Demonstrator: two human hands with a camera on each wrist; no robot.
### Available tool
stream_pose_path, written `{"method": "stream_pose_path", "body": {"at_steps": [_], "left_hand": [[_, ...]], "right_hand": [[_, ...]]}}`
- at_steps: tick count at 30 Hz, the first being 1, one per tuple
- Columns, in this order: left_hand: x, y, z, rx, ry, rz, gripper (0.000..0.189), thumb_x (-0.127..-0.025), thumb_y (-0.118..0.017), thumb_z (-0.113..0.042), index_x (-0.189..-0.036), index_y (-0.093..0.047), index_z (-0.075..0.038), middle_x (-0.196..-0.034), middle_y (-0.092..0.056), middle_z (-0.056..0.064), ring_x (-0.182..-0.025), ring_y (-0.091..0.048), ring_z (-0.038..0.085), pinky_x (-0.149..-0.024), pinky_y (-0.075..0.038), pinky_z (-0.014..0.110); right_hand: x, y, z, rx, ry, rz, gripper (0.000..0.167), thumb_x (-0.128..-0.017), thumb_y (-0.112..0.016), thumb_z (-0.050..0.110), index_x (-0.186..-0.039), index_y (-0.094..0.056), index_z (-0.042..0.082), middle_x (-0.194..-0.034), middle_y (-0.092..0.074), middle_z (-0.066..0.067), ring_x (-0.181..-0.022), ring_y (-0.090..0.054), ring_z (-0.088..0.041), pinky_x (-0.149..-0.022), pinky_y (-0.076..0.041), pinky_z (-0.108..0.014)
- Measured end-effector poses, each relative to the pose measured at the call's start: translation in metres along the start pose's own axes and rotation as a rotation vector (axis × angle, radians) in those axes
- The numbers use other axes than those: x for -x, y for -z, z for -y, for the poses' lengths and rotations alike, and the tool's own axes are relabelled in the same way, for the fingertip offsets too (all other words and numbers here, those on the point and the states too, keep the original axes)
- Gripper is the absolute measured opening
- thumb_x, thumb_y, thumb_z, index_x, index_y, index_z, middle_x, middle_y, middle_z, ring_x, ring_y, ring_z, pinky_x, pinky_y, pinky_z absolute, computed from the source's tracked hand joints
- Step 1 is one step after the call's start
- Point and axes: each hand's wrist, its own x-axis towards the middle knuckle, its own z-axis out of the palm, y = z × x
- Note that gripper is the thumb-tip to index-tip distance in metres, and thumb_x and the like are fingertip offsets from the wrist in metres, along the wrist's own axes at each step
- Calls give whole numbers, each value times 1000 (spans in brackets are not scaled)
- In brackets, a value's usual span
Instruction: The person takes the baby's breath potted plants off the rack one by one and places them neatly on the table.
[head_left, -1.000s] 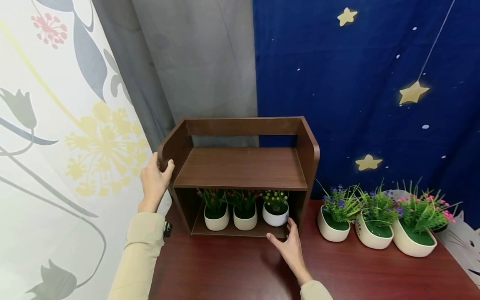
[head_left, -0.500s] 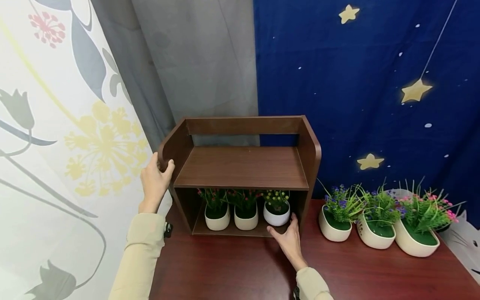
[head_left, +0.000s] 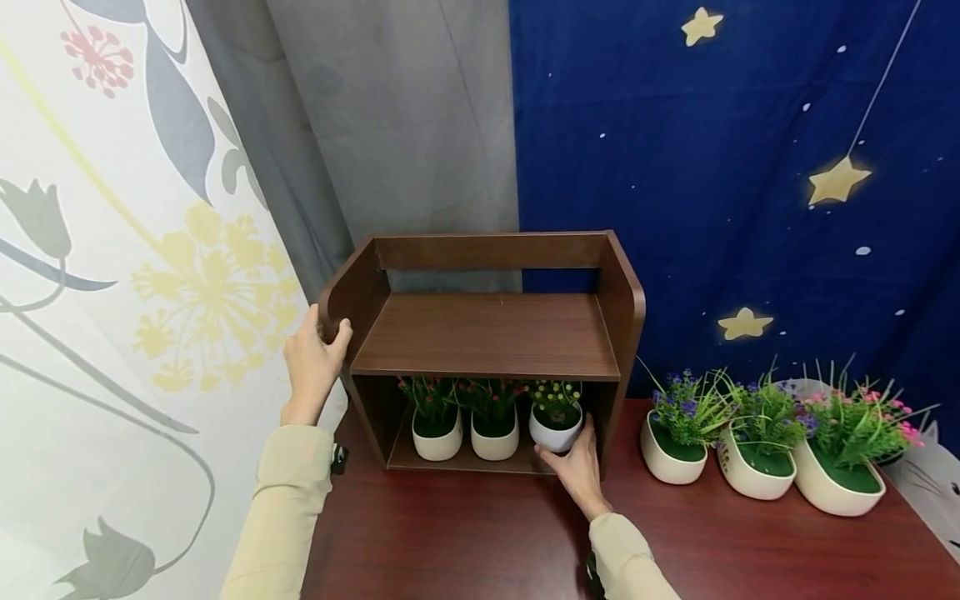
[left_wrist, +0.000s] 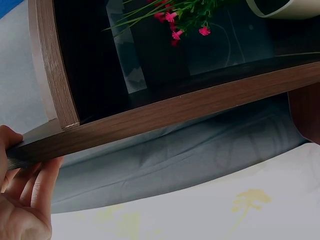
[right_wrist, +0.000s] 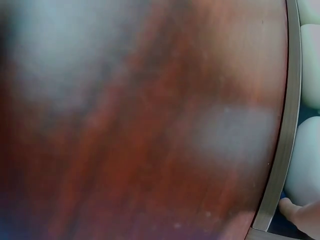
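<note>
A brown two-tier wooden shelf (head_left: 487, 333) stands on the table. My left hand (head_left: 311, 367) grips the shelf's left side panel, the thumb inside and the fingers outside; the left wrist view shows these fingers (left_wrist: 44, 187) around the board's edge. In the lower compartment, my right hand (head_left: 579, 473) holds the rightmost potted plant (head_left: 555, 439), round and white with small yellow flowers. Its thumb is at the pot's front left, its fingers along the right side. Left of this pot stand two cream pots with red flowers, the middle one (head_left: 495, 446) and the left one (head_left: 437, 446).
Three cream planters stand in a row to the right: one with purple flowers (head_left: 675, 462), a middle one (head_left: 753, 479) and one with pink flowers (head_left: 840, 492). The reddish table (head_left: 450, 533) extends in front. Curtains hang behind the shelf and a patterned white one (head_left: 112, 333) on the left.
My right hand has moved slightly forward and closed in around the white pot, its fingers now along the pot's side. The left hand keeps its grip on the shelf.
</note>
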Motion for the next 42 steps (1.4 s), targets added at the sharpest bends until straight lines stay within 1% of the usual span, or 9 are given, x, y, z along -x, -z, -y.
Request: {"method": "stream_pose_path", "body": {"at_steps": [3,7,12,17,20,22,30,38,42], "left_hand": [[0,-1,0,-2,0,2,19,-84,-62,-13,-76,-47,-6,-46,-37,0,-37,-28,9,-43,-24,31],[0,-3,-1,2,-2,-5,19,-84,-63,-12,-76,-47,-6,-46,-37,0,-38,-26,3,-44,-25,31],[-1,-6,-2,11,-16,-6,18,-83,-63,-12,-76,-48,-6,-46,-39,1,-39,-24,-3,-44,-26,31],[-1,-7,-4,19,-5,-5,17,-83,-63,-13,-77,-48,-6,-46,-40,1,-38,-30,5,-44,-27,31],[-1,-7,-4,24,-3,0,17,-83,-63,-13,-77,-48,-6,-46,-41,1,-38,-32,12,-43,-27,31],[-1,-7,-4,23,-4,4,18,-84,-62,-14,-77,-48,-6,-46,-40,1,-37,-32,13,-42,-26,30],[0,-5,-2,22,-17,-8,18,-83,-63,-11,-75,-48,-6,-46,-38,0,-38,-25,-4,-42,-26,30],[0,-3,2,18,3,-7,16,-83,-63,-12,-77,-49,-6,-47,-41,2,-38,-32,12,-44,-27,31],[0,-2,3,12,13,-3,16,-83,-63,-13,-78,-50,-6,-47,-42,2,-37,-32,11,-43,-27,31]], "right_hand": [[-5,-1,-1,3,1,-9,111,-68,-80,33,-146,-9,0,-139,-28,-29,-122,-38,-42,-94,-34,-52],[-12,-2,-3,8,12,-11,113,-66,-81,33,-145,-8,-1,-139,-29,-30,-121,-38,-44,-93,-35,-52],[-19,1,-5,18,3,19,116,-67,-81,34,-147,-2,4,-141,-24,-30,-123,-35,-44,-94,-33,-54],[-21,2,-6,41,-3,22,113,-69,-79,31,-148,-3,5,-140,-25,-31,-121,-36,-45,-92,-34,-56],[-20,1,-6,52,2,7,110,-69,-79,29,-147,-7,3,-137,-29,-31,-118,-39,-45,-90,-35,-56],[-19,1,-6,52,6,-5,108,-68,-80,29,-146,-10,2,-136,-31,-30,-117,-41,-44,-90,-36,-55],[-11,4,-2,40,43,-39,103,-65,-82,30,-143,-21,0,-133,-37,-26,-113,-46,-39,-88,-38,-52],[-3,3,4,68,97,-71,104,-62,-84,31,-142,-25,0,-128,-42,-25,-111,-48,-38,-87,-39,-52],[4,4,7,67,144,-90,103,-60,-85,30,-140,-28,-1,-124,-45,-25,-108,-49,-38,-86,-39,-51]]}}
